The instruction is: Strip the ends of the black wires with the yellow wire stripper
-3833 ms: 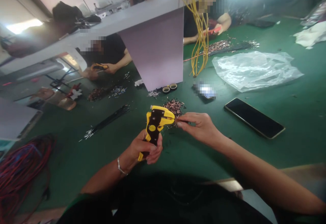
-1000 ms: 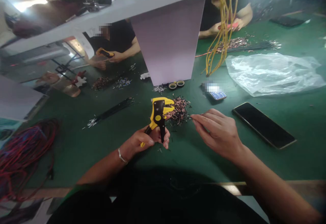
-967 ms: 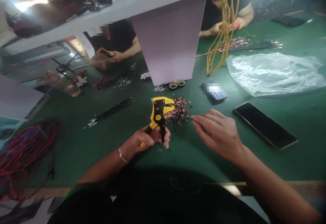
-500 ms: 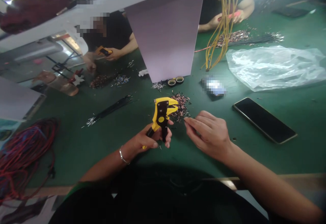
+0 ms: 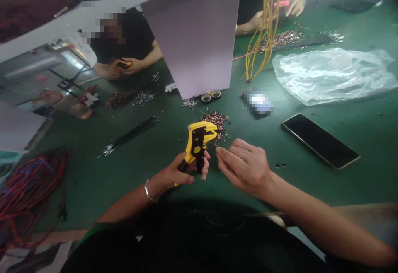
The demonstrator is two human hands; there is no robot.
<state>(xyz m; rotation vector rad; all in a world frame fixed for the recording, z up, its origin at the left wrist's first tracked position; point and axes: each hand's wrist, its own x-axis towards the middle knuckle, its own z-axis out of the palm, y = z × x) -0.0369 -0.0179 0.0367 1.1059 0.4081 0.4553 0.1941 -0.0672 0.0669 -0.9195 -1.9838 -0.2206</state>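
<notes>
My left hand is wrapped round the handles of a yellow and black wire stripper, whose jaws point right. Behind the tool's jaws lies a heap of copper and black wire scraps. Just right of the tool, my right hand has its thumb and fingertips pressed together; whatever they pinch is too small to make out. To the left, a bundle of thin black wires with bare silvery ends rests on the green table.
A black phone and a clear plastic bag lie at right. Two tape rolls sit below a pale divider. Red and blue cables are heaped at left. Across the table, two people work with their hands.
My right hand has shifted left, closer to the wire stripper. The jaws look slightly closer together. The whole view has shifted a little.
</notes>
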